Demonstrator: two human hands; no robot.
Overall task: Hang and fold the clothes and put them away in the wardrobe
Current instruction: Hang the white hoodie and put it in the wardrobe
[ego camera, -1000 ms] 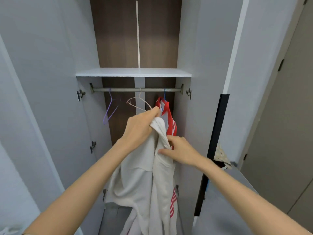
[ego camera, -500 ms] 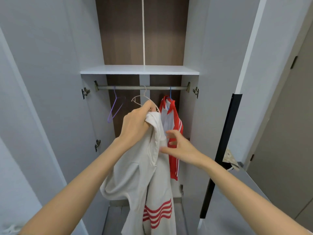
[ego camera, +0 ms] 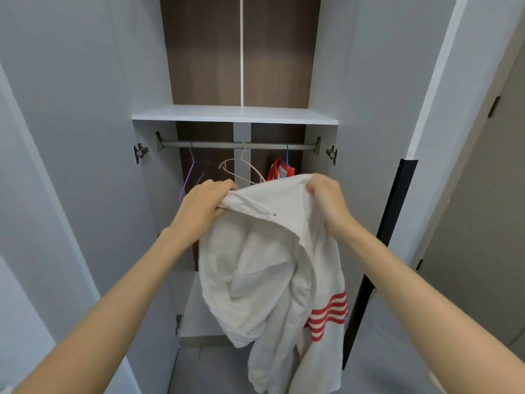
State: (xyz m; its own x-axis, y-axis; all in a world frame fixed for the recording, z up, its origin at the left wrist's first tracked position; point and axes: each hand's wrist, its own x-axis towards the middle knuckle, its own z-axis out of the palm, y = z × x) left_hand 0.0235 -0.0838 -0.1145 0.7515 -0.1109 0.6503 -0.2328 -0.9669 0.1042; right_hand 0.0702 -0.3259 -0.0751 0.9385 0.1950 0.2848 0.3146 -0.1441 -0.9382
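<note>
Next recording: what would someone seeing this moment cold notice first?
A white garment with red stripes near its hem fills the centre, held up by the left hand and the right hand, each gripping its top edge. Behind it, the wardrobe rail under a white shelf carries a purple hanger, a bare pale hanger and, at the right, a red-and-white garment.

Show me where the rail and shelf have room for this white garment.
The shelf shows a bare top. On the rail, a gap lies between the purple hanger and the cream hanger, both empty. The right end is tighter: the red garment hangs there. The left hand and right hand grip the white garment in front.
</note>
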